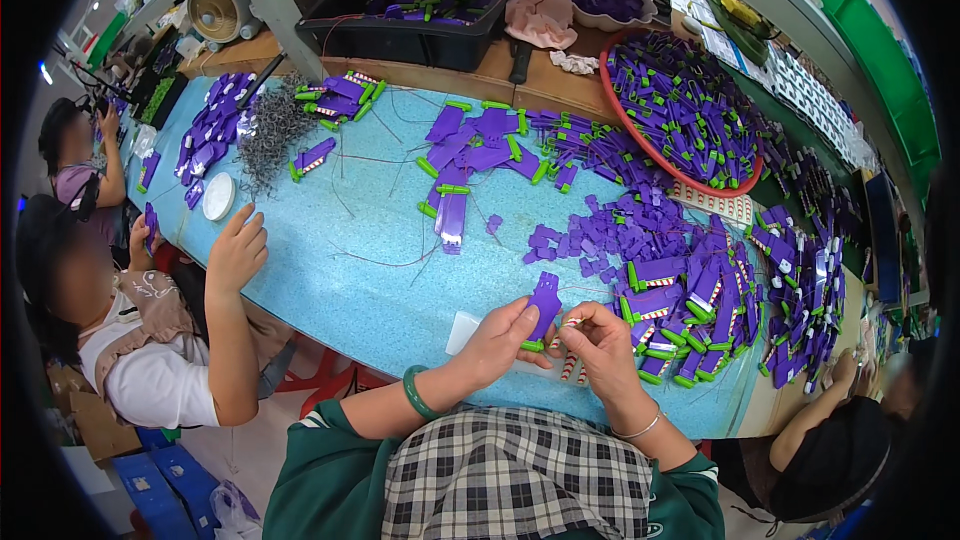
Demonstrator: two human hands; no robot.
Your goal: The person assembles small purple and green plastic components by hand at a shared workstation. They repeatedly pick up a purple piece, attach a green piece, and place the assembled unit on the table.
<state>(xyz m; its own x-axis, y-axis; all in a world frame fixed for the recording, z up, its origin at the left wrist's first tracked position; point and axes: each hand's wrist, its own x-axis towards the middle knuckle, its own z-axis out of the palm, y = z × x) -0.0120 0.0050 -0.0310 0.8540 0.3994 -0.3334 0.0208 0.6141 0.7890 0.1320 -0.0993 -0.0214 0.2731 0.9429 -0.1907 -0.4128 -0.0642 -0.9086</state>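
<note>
My left hand (495,342) grips a flat purple plastic part (546,300) with a green end piece, held just above the near edge of the table. Close against its right side, my right hand (604,348) pinches a small red-and-white striped sticker (572,322) between thumb and fingers. Below my hands lies a sheet of striped stickers (569,368), partly covered by them. A heap of purple-and-green parts (690,310) rises just right of my right hand. Smaller loose purple pieces (600,235) are scattered beyond my hands.
A red-rimmed round basket (690,115) full of purple-green parts stands far right. More parts (470,155) lie mid-table on the blue surface (370,230). Wires trail near a tangled grey pile (270,130) and a white lid (219,197). Co-workers sit left and right.
</note>
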